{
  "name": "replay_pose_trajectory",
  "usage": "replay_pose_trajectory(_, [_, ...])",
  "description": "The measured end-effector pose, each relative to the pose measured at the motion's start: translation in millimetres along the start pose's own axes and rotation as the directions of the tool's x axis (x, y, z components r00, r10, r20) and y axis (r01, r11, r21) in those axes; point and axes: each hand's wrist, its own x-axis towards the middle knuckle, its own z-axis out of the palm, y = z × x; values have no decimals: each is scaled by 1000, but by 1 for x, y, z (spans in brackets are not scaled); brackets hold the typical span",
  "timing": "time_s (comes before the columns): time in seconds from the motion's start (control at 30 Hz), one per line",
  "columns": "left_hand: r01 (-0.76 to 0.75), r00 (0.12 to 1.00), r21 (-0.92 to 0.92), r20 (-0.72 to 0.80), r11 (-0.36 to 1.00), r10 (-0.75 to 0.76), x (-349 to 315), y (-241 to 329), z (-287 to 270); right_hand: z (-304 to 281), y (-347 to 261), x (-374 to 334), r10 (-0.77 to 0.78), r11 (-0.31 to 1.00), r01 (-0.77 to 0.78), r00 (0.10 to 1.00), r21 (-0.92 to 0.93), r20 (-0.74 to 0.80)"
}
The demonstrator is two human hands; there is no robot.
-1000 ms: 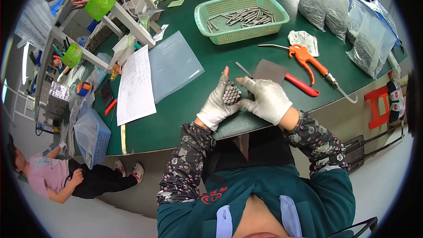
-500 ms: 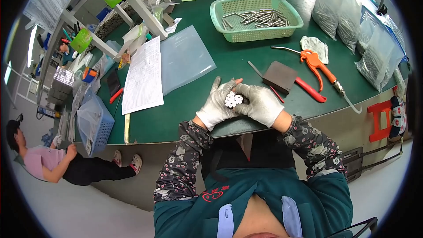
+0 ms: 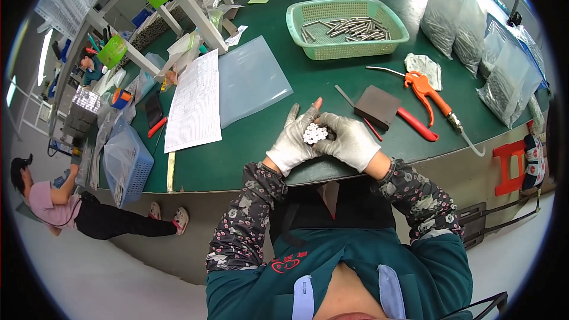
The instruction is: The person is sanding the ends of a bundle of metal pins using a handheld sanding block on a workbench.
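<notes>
A tight bundle of slim metal pins (image 3: 315, 134) is held on end above the table's near edge, its round bright ends facing up. My left hand (image 3: 291, 144), in a white glove with a bare fingertip, wraps the bundle from the left. From the right, my right hand (image 3: 354, 143), also gloved, closes round it with its fingers curled over the side. The lower length of the pins is hidden by the gloves. Beyond my hands stands a green plastic basket (image 3: 349, 52) with similar loose metal pins (image 3: 358, 28) in it.
Right of my hands lie a dark block (image 3: 377, 106), a red-handled tool (image 3: 418, 124), an orange air gun (image 3: 424, 86) and a white cloth (image 3: 424, 70). Filled plastic bags (image 3: 444, 15) stand far right. At left are a paper sheet (image 3: 194, 104), a clear blue sheet (image 3: 252, 83) and a blue basket (image 3: 137, 172).
The bare tip of a left-hand digit has lifted a little higher; both hands stay round the bundle. At far left, a person in pink has shifted and raised an arm toward the table.
</notes>
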Motion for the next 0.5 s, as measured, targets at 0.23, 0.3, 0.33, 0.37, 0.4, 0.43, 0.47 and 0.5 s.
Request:
replay_pose_trajectory(0.23, [69, 995, -4, 70, 998, -69, 4, 3, -2, 2, 4, 0, 28, 998, -28, 1000, 64, -5])
replay_pose_trajectory(0.3, [45, 998, 46, 51, 998, -48, 4, 5, -3, 3, 4, -1, 50, 996, -50, 999, 69, -1])
replay_pose_trajectory(0.33, [44, 998, 46, 53, 998, -47, 4, 7, -4, 2, 3, -1, 51, 996, -51, 999, 70, -2])
replay_pose_trajectory(0.37, [98, 992, -4, 83, 995, -97, 4, 9, -5, 2, 2, -1, 64, 996, -64, 998, 68, 5])
replay_pose_trajectory(0.4, [153, 983, -52, 115, 987, -146, 5, 11, -6, 1, 1, -2, 77, 995, -78, 997, 67, 12])
replay_pose_trajectory(0.43, [152, 983, -52, 117, 987, -145, 4, 11, -5, 2, 2, -2, 78, 995, -79, 997, 67, 10])
replay_pose_trajectory(0.47, [120, 989, -45, 97, 992, -115, 4, 11, -5, 3, 3, -3, 91, 992, -91, 996, 89, 9])
replay_pose_trajectory(0.5, [89, 993, -37, 77, 995, -86, 4, 12, -4, 4, 3, -3, 101, 989, -101, 995, 112, 8])
